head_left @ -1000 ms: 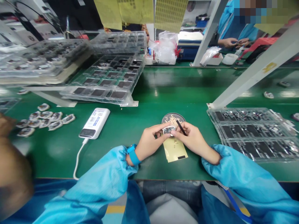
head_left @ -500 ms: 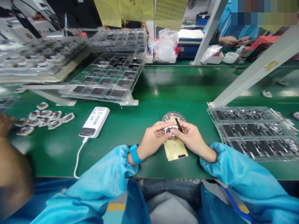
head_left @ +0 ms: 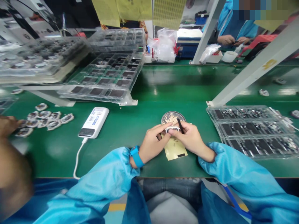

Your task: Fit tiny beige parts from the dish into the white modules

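My left hand (head_left: 153, 142) is closed on a small white-rimmed part with dark electronics inside (head_left: 172, 128). From the other side, the fingers of my right hand (head_left: 192, 139) press on the same part. A slim black stick-like tool (head_left: 180, 125) rises from my right hand, between thumb and fingers; its lower end is hidden. Just behind the hands is a round dark dish (head_left: 163, 116) heaped with tiny beige pieces (head_left: 171, 118). Under them lies a yellow sheet (head_left: 174, 152) with small bits and a black strip on it.
A white power bank (head_left: 94, 123) with a cable lies left, beside several white-rimmed parts (head_left: 44, 119). Clear trays (head_left: 249, 130) sit right; more trays (head_left: 100, 77) rest on a shelf. A co-worker's arm (head_left: 14, 158) reaches in at left; another person's hands (head_left: 230, 39) work across.
The black tool stands more upright, and the part has tilted slightly between my fingers. At left, the co-worker's hand has moved right, onto the white-rimmed parts. The view has shifted slightly.
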### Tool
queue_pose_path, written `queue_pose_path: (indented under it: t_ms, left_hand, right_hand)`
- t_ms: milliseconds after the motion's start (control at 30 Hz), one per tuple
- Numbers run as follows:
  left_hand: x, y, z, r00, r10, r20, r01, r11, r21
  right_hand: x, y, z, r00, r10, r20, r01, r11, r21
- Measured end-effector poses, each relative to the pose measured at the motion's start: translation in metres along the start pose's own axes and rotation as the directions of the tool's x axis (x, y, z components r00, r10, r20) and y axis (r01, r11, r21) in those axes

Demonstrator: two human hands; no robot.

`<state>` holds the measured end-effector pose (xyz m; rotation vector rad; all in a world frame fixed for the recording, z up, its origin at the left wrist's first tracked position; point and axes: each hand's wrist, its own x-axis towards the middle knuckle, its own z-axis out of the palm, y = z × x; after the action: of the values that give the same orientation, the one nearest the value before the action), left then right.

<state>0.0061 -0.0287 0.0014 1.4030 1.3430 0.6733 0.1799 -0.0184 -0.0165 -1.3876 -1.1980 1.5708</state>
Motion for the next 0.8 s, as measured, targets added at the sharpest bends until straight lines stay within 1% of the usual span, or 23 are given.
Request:
queue_pose_path:
  t_ms: [100, 267, 433, 600, 667, 733, 800]
  left_hand:
    - [-0.001, -0.001, 0.000, 0.999, -0.041, 0.001, 0.041, 0.998, -0.046]
    - [-0.001, 0.002, 0.002, 0.999, -0.036, -0.031, 0.030, 0.987, -0.160]
    - [-0.002, 0.003, 0.004, 0.998, -0.030, -0.062, 0.021, 0.990, -0.142]
    - [-0.002, -0.001, 0.006, 0.996, -0.038, -0.085, 0.028, 0.992, -0.119]
    - [0.000, -0.003, 0.005, 0.994, -0.056, -0.090, 0.045, 0.991, -0.126]
    - [0.002, -0.004, 0.004, 0.994, -0.072, -0.077, 0.062, 0.990, -0.125]
    - [0.003, -0.005, 0.001, 0.995, -0.078, -0.064, 0.070, 0.991, -0.114]
  right_hand:
    - [0.000, -0.001, 0.000, 1.000, 0.007, -0.011, -0.008, 0.996, -0.093]
    - [0.002, -0.002, 0.004, 1.000, -0.008, 0.014, 0.009, 0.994, -0.113]
    - [0.002, 0.001, 0.005, 0.999, -0.038, 0.009, 0.039, 0.991, -0.130]
    - [0.004, 0.004, 0.007, 0.998, -0.054, -0.024, 0.050, 0.989, -0.141]
    - [0.007, 0.005, 0.008, 0.999, -0.039, -0.004, 0.038, 0.992, -0.124]
    - [0.010, 0.006, 0.006, 0.999, -0.021, 0.042, 0.026, 0.992, -0.121]
    - [0.012, 0.006, 0.001, 0.998, -0.045, 0.047, 0.052, 0.985, -0.166]
